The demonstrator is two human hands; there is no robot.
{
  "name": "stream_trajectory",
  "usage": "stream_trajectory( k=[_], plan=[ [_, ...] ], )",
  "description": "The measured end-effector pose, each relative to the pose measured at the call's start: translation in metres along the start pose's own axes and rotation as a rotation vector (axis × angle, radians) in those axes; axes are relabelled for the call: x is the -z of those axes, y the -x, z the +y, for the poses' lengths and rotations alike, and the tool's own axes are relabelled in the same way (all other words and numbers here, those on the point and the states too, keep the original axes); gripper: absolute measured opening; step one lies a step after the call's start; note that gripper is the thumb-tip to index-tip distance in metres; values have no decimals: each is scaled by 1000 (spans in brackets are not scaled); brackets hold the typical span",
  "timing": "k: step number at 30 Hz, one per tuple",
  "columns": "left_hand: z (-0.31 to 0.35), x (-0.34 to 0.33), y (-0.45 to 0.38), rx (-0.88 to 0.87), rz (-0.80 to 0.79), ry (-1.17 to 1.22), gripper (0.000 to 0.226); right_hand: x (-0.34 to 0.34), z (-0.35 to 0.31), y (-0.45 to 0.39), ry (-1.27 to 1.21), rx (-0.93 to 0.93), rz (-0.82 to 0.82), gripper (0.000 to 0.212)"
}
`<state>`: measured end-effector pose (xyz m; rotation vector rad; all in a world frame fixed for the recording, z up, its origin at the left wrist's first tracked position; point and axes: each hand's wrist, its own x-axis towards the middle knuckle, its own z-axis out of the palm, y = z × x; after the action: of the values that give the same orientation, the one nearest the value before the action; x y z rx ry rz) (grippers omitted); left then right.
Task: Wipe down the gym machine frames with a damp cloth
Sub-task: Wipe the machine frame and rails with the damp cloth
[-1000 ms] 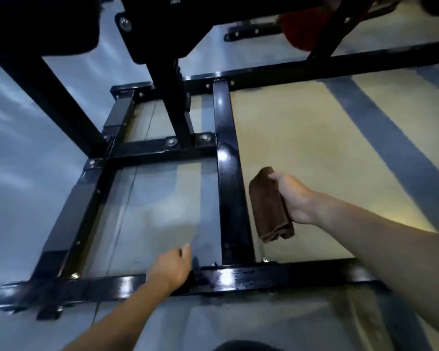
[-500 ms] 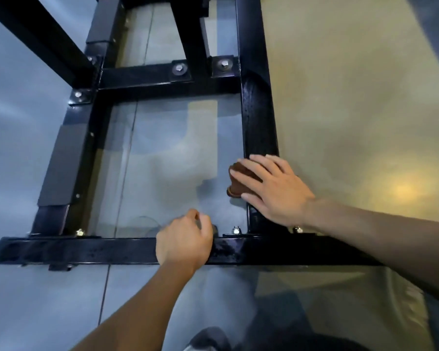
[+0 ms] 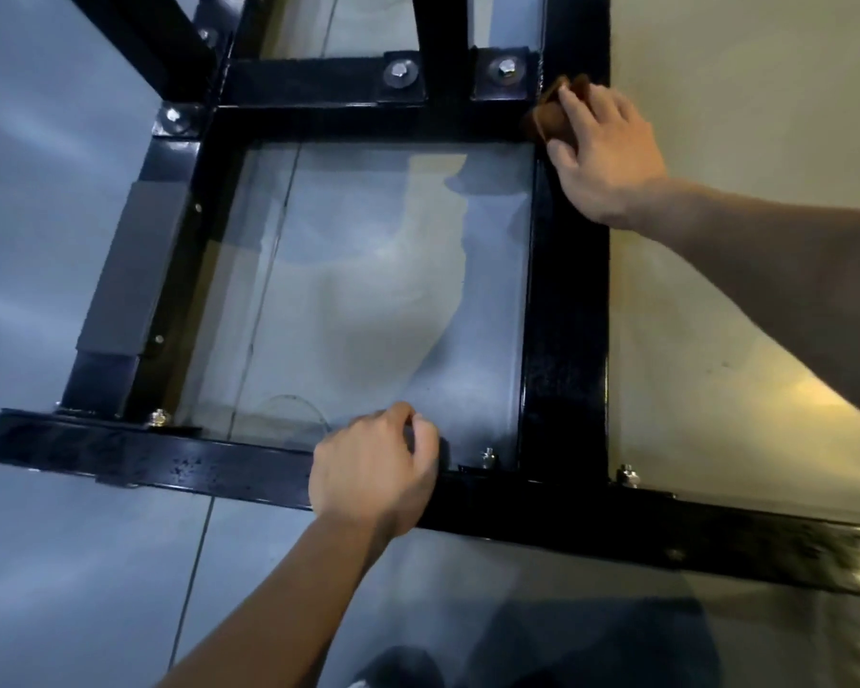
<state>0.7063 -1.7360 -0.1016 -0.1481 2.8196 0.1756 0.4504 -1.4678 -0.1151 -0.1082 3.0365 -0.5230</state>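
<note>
The black steel base frame (image 3: pixel 564 340) of the gym machine lies on the floor, bolted at its joints. My right hand (image 3: pixel 606 151) lies over a brown cloth (image 3: pixel 547 116) and presses it onto the long right-hand bar, near the joint with the cross bar (image 3: pixel 319 99). Only the cloth's left edge shows from under the fingers. My left hand (image 3: pixel 373 469) rests on the near bar (image 3: pixel 170 464), fingers curled over its far edge.
An angled black upright (image 3: pixel 145 37) rises at the top left, another post (image 3: pixel 438 27) stands at the top centre. Bolts stick up at the near corner (image 3: pixel 487 456). Grey floor lies left, beige floor right. My shoe tip (image 3: pixel 393 667) shows at the bottom.
My right hand has laid the cloth on the long bar and slid it away from me, up to the cross-bar joint. My left hand stays on the near bar. The view has moved closer.
</note>
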Motion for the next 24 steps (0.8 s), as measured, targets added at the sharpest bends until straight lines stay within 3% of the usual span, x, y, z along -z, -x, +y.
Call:
stream_trajectory(
  k=[3, 6, 10, 12, 15, 18, 24],
  plan=[
    [1, 0, 1, 8, 5, 25, 34, -14, -4, 80, -73, 88, -5, 66],
    [3, 0, 1, 11, 12, 34, 34, -25, -16, 171, -52, 329, -54, 61],
    [2, -1, 3, 17, 15, 30, 35, -24, -10, 179, 7, 480, -145, 58],
    [2, -1, 3, 13, 16, 36, 36, -23, -2, 130, 53, 402, -94, 60],
    [0, -3, 0, 2, 19, 19, 37, -10, 5, 33, 37, 136, -17, 67],
    [-1, -3, 0, -8, 21, -1, 36, -4, 3, -10, 31, 27, -5, 65],
    [-1, 0, 0, -35, 32, 39, 34, -12, -11, 110, 77, 169, -22, 58]
  ],
)
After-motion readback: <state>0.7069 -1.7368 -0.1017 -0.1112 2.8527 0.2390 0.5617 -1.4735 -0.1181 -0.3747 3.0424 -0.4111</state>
